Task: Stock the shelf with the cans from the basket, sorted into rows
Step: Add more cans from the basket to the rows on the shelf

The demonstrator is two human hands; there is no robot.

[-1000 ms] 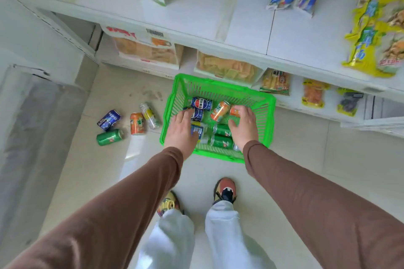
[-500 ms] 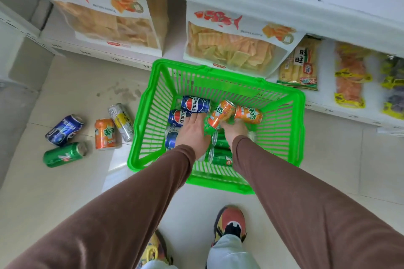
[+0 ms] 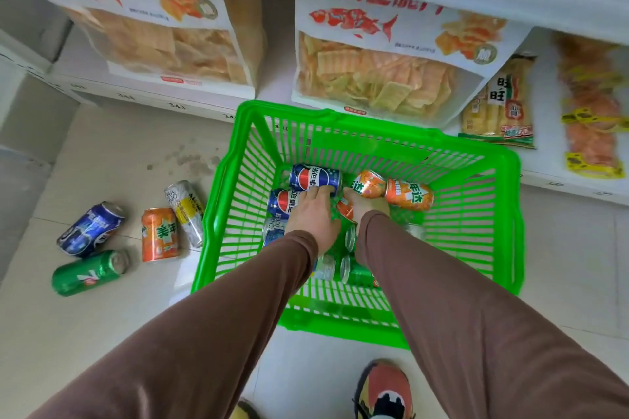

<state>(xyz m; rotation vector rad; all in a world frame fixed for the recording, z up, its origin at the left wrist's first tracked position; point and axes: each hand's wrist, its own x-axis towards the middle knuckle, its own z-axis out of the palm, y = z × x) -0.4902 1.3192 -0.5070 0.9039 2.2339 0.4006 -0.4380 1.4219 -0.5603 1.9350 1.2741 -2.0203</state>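
Observation:
A green plastic basket (image 3: 503, 224) stands on the floor before the bottom shelf (image 3: 143, 99). Several cans lie inside it: two blue cola cans (image 3: 311, 177), two orange soda cans (image 3: 410, 196), green cans (image 3: 359, 274) and a pale one near my sleeves. My left hand (image 3: 311, 216) reaches in over the blue cans, its fingertips curled over the end of the upper one. My right hand (image 3: 369, 207) grips an orange can (image 3: 367, 183) tilted up beside it. Both forearms hide the cans at the basket's near end.
Several cans lie on the floor left of the basket: a blue one (image 3: 89, 229), a green one (image 3: 89, 273), an orange one (image 3: 159, 235) and a silver-yellow one (image 3: 185, 213). Big crisp bags (image 3: 371, 78) and snack packs (image 3: 498, 105) fill the bottom shelf. My shoe (image 3: 384, 391) is near the basket.
I have bent closer, so the basket looks larger. Both hands moved from the near cans to the far end, the left onto the blue cans, the right round an orange can.

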